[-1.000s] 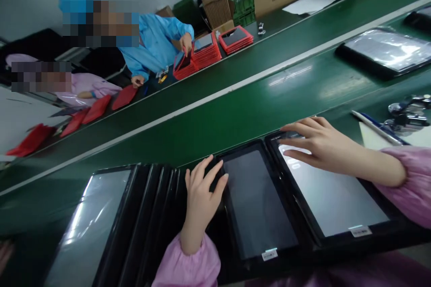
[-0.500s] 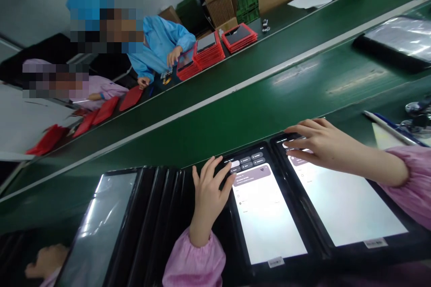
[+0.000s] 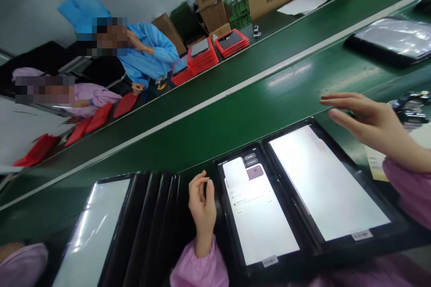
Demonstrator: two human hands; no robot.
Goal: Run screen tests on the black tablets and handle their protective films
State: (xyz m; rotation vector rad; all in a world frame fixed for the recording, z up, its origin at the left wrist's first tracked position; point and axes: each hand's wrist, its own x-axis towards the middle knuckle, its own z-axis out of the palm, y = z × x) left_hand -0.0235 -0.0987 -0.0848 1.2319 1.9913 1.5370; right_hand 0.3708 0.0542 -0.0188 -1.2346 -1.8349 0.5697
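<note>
Two tablets with lit screens lie side by side in front of me. My left hand [image 3: 203, 206] hovers just left of the left tablet [image 3: 266, 228], fingers bent and apart, holding nothing. A white panel covers part of that tablet's menu. Above the top right corner of the right tablet [image 3: 336, 184], whose screen is almost all white, my right hand [image 3: 377, 125] is raised with fingers stretched out and nothing in them. Both hands are clear of the screens.
Left of my hand leans a row of black tablets, the nearest with a grey screen [image 3: 94, 228]. A plastic-wrapped stack [image 3: 393, 38] and metal parts [image 3: 412, 107] are on the right. Across the green conveyor [image 3: 208, 121], two co-workers sit by red-cased tablets [image 3: 202, 56].
My right hand has lifted off the right tablet and moved right; its screen turned nearly all white. My left hand has drawn back left from the left tablet, where a white panel has appeared.
</note>
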